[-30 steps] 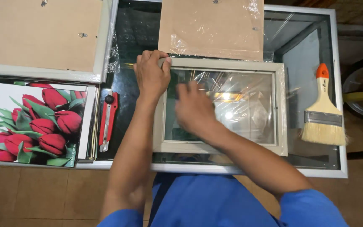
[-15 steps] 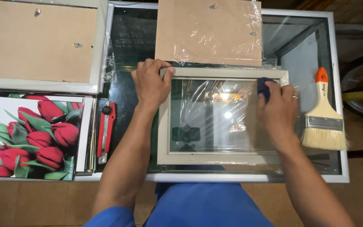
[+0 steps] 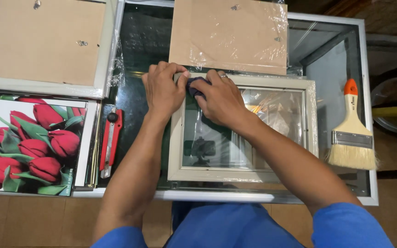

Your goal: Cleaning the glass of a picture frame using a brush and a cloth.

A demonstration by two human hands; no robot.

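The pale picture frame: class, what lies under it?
The picture frame rests on a glass-topped table. Through its pane show reflections and dark space below; both hands hide its top left corner.

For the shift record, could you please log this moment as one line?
left hand: grips pale wooden picture frame corner | right hand: presses dark blue cloth on glass

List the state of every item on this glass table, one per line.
picture frame: flat, glass in.
dark cloth: bunched at the frame's top-left corner under the right hand.
left hand: gripping the same corner.
utility knife: lying flat, untouched.
paintbrush: lying flat, bristles toward the person.
backing board: flat, plastic-wrapped.
tulip print: face up.
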